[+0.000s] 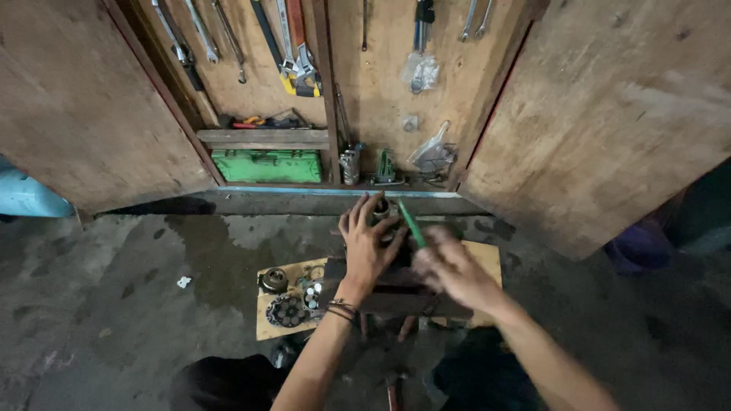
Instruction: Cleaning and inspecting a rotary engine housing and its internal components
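So I'm watching the head view and the left hand is sitting fingers-spread over a small round metal part, touching it on top of a dark block on the floor, fingers curling loosely around it rather than clamping hard. The right hand is coming out blurry, but it's closing around a green-handled tool, whose shaft is angling up and left toward that round part, just beside the left fingers. Left of the wrist, a cardboard sheet is lying flat with a toothed disc, a round housing and some small bits I can't make out. Behind it all an open wooden cabinet is showing wrenches hanging on the back board and a green toolbox sitting low.
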